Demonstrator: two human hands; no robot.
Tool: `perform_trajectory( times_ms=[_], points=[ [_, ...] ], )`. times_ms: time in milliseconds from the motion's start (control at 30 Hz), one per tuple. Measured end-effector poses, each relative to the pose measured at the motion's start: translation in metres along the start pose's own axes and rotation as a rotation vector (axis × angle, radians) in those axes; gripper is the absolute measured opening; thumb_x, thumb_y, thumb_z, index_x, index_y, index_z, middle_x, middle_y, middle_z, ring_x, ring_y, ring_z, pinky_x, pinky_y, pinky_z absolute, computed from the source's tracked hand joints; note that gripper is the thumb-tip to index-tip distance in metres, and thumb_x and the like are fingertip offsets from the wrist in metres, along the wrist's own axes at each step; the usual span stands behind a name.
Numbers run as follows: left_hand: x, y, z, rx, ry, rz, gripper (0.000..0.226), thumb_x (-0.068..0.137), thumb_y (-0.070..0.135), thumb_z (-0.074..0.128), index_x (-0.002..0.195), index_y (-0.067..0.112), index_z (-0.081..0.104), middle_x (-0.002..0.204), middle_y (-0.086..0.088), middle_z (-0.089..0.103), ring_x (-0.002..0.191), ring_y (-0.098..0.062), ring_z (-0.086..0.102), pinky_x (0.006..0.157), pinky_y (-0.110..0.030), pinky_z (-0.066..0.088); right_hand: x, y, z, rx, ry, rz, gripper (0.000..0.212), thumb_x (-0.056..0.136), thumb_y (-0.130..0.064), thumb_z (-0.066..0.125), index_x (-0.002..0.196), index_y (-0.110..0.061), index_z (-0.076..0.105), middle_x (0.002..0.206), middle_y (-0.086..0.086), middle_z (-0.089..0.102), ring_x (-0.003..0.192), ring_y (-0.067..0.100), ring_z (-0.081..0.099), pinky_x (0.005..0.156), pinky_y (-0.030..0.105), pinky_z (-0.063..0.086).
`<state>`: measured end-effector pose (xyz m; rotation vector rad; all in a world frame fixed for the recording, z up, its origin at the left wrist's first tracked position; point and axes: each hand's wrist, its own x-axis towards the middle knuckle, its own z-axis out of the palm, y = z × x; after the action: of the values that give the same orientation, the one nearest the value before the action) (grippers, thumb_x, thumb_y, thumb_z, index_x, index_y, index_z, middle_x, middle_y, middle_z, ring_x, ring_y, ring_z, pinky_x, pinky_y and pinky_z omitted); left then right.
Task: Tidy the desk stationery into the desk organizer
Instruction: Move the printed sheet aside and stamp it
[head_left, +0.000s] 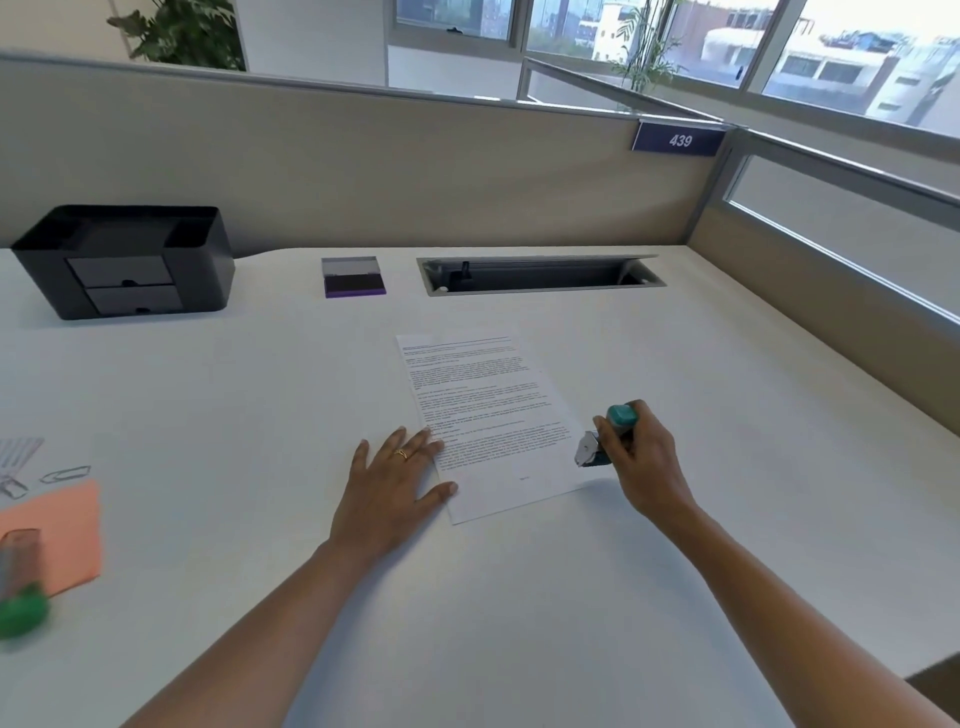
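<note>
A printed sheet of paper (488, 421) lies on the white desk (519, 597). My left hand (392, 483) rests flat on the sheet's lower left corner, fingers spread. My right hand (641, 467) grips a teal-handled stamp (608, 436) with a metal base, held tilted just above the sheet's right edge. A black desk organizer (130, 260) with two small drawers stands at the far left. An open purple ink pad (353, 278) sits at the back centre.
At the left edge lie a paper clip (65, 474), an orange sticky-note pad (57, 535) and a blurred green-capped tube (21, 587). A cable slot (540, 275) opens at the desk's back. Beige partitions (363, 171) wall the back and right.
</note>
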<state>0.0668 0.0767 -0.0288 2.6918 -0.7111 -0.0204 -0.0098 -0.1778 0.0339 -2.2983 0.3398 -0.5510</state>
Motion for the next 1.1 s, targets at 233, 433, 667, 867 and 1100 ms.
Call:
perform_trajectory(
  times_ms=[233,433,667,867,1100],
  points=[
    [0.0,0.0,-0.001,0.003,0.0,-0.007,0.117,0.05,0.089,-0.018,0.142,0.034,0.029,0.153,0.015,0.02,0.144,-0.008,0.008,0.117,-0.043,-0.001,0.008,-0.002,-0.004,-0.028,0.024,-0.065,0.02,0.093,-0.02,0.053,0.083,-0.006,0.042,0.076,0.006,0.05,0.065,0.018,0.044,0.057,0.02,0.036],
    [0.002,0.001,-0.001,0.015,0.005,-0.025,0.119,0.047,0.087,-0.024,0.142,0.035,0.027,0.153,0.017,0.019,0.144,-0.007,0.007,0.117,-0.043,0.0,0.004,0.012,0.007,-0.059,-0.031,-0.072,0.021,0.092,-0.021,0.053,0.082,-0.008,0.04,0.069,-0.001,0.044,0.058,0.011,0.04,0.053,0.018,0.034],
    [0.001,0.001,-0.003,0.038,-0.005,-0.032,0.122,0.045,0.086,-0.029,0.142,0.036,0.026,0.153,0.019,0.017,0.144,-0.005,0.006,0.117,-0.041,0.001,-0.007,0.026,0.019,-0.023,0.001,-0.056,0.023,0.091,-0.015,0.055,0.078,-0.008,0.037,0.066,-0.006,0.037,0.055,0.01,0.035,0.053,0.014,0.034],
    [0.001,0.001,-0.003,0.033,-0.004,-0.032,0.12,0.047,0.088,-0.023,0.141,0.035,0.029,0.153,0.018,0.02,0.143,-0.006,0.009,0.116,-0.041,0.002,-0.005,0.026,0.019,-0.036,-0.021,-0.069,0.024,0.091,-0.016,0.055,0.078,-0.008,0.036,0.066,-0.007,0.036,0.056,0.01,0.034,0.053,0.014,0.033],
    [0.001,0.002,-0.003,0.035,0.003,-0.042,0.118,0.047,0.088,-0.023,0.14,0.038,0.028,0.152,0.02,0.02,0.143,-0.004,0.008,0.116,-0.04,0.001,0.019,0.013,0.016,-0.149,-0.215,-0.001,0.023,0.094,-0.025,0.05,0.082,-0.009,0.038,0.07,-0.004,0.041,0.062,0.012,0.037,0.056,0.019,0.033]
  ],
)
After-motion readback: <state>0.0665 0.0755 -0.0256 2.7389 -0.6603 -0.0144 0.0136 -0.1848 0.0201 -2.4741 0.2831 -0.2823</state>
